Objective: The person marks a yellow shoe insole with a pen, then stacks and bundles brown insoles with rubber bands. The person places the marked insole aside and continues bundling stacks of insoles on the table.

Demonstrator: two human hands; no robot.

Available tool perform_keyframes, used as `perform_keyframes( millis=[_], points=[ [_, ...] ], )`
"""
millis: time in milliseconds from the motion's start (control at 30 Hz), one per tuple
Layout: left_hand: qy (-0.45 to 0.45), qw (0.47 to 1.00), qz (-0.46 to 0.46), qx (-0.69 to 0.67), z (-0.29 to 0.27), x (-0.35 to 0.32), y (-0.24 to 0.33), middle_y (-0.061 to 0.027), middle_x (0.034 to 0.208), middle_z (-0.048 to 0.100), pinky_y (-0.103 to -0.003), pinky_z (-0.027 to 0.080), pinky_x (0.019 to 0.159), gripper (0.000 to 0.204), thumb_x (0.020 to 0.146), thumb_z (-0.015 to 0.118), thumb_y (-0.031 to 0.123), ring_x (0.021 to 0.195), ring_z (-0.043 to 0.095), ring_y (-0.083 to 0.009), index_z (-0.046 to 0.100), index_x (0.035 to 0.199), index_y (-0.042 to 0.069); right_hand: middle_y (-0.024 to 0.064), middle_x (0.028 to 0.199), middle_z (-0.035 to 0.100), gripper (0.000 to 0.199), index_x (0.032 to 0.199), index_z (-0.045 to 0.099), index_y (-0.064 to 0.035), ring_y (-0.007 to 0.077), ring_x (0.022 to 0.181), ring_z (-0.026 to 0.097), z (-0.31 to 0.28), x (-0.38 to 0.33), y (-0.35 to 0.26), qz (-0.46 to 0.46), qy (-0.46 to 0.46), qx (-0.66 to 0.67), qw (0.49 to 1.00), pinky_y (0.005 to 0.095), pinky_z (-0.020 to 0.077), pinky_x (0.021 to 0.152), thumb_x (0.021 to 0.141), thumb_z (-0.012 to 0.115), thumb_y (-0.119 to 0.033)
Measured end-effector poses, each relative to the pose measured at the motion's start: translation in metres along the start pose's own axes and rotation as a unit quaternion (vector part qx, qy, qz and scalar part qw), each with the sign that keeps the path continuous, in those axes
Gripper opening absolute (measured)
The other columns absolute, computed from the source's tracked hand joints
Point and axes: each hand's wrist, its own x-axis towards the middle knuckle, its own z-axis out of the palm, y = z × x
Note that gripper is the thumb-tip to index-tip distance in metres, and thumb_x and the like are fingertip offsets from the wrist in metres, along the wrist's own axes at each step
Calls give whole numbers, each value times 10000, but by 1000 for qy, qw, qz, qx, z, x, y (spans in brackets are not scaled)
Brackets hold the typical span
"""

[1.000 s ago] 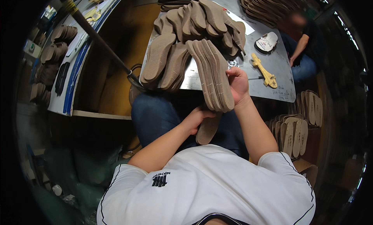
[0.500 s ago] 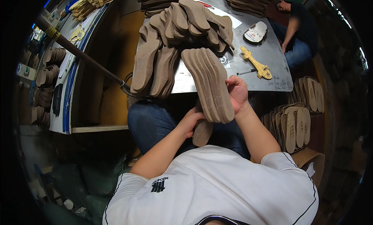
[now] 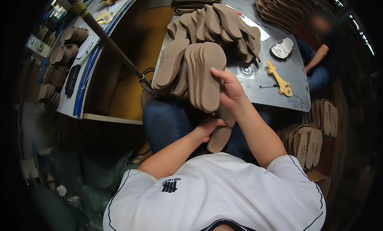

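Note:
A fanned stack of brown insoles [image 3: 204, 79] is in my right hand [image 3: 232, 90], its thumb lying on the face of the top one and its other fingers hidden behind. Lower down, my left hand [image 3: 210, 127] is closed round a single brown insole [image 3: 221, 136] that slants below the stack over my lap. Behind the held stack, a heap of similar insoles [image 3: 213, 21] covers the near left of the metal table [image 3: 275, 97]. One insole [image 3: 172, 63] of that heap lies just left of the held stack.
On the table's right are a yellow template [image 3: 279, 79] and a white marked sole [image 3: 282, 48]. More insole stacks [image 3: 285, 5] stand at the back; others [image 3: 309, 145] sit on the right. A dark pole [image 3: 107, 37] slants across the left. Another person's arm [image 3: 318, 57] shows beyond the table.
My right hand has swung the fanned stack leftward against the heap, and its thumb now rests on the top insole's face. The left hand still grips the single insole. The view has shifted.

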Motion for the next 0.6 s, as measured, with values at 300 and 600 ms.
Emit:
perform_keyframes(
  millis=[300,600],
  points=[
    [31,998,-32,-50,7,-13,9,-158,1222,759,-460,657,959,546,918,808,81,1114,788,-291,583,1408,-4,165,1423,749,484,1497,623,56,288,1310,725,6,34,34,18,51,-37,998,481,548,1200,1044,760,-42],
    [50,997,-53,-14,7,-8,3,-208,1299,724,-462,646,982,690,927,792,105,1140,776,-322,490,1530,-41,126,1391,742,448,1465,645,5,257,1309,711,-24,16,23,23,108,35,993,446,545,1201,1037,775,-17]
  ],
)
